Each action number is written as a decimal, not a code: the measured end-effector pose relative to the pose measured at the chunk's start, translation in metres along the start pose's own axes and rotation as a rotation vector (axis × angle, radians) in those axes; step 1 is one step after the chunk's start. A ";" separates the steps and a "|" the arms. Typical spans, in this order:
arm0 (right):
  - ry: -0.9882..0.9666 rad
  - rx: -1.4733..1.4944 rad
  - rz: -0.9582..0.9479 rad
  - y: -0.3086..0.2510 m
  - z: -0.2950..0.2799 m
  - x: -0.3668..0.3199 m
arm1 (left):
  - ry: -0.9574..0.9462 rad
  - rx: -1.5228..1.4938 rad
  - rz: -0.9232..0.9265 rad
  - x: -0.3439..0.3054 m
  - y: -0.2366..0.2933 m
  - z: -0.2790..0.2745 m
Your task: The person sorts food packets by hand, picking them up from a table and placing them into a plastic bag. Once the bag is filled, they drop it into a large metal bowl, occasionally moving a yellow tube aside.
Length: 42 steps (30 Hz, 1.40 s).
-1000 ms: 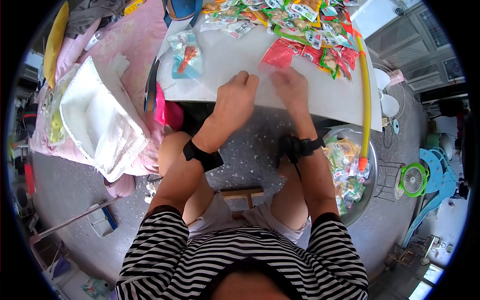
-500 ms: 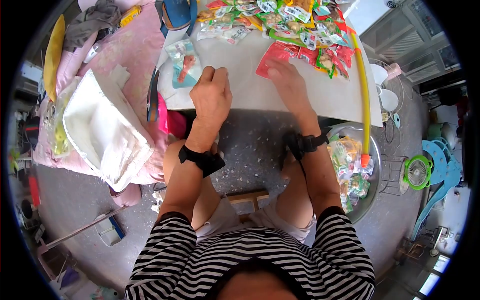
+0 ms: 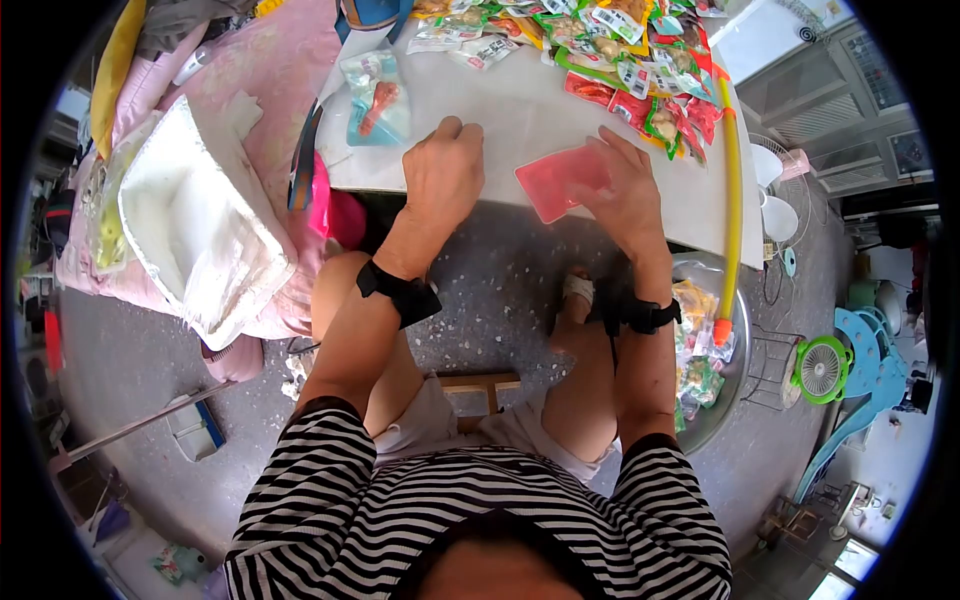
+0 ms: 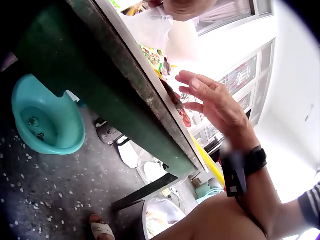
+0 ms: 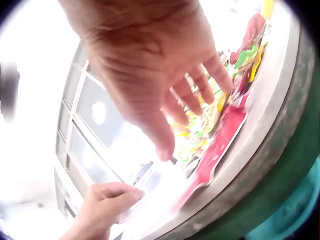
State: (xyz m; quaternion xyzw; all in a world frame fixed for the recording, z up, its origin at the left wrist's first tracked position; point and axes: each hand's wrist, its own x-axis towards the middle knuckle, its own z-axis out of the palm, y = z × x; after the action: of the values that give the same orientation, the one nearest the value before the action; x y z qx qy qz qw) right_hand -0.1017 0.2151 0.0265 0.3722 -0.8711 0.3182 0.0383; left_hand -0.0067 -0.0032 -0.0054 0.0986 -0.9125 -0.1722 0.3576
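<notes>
A flat red packet lies at the table's front edge, and the right hand is at its right side. In the right wrist view the right hand has its fingers extended above the packet, palm showing. Left of it, the left hand has curled fingers over the table edge. The right wrist view shows the left hand pinching clear plastic film, whose far end is blurred near the red packet. A blue-and-clear packet with reddish contents lies farther left.
Many colourful packets are heaped at the table's back right, beside a yellow tube. A metal basin of packets stands on the floor at right. A white foam box sits on pink cloth at left.
The red packet has come toward the table's front edge. My right hand has moved from over it to its right side, fingers spread more. My left hand has shifted slightly right.
</notes>
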 end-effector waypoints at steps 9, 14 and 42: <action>-0.115 -0.084 -0.106 0.015 -0.002 -0.017 | -0.017 0.001 0.003 -0.001 -0.001 0.008; -0.139 0.622 0.342 0.012 -0.025 -0.031 | -0.008 -0.084 0.063 -0.001 0.006 0.007; -0.079 1.203 0.704 -0.029 0.054 -0.009 | -0.129 -0.511 0.154 -0.015 0.043 0.011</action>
State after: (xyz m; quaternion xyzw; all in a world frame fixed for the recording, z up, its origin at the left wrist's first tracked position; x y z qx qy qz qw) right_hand -0.0664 0.1741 -0.0040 0.0357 -0.6130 0.7252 -0.3117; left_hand -0.0058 0.0438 -0.0052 -0.0757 -0.8653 -0.3750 0.3239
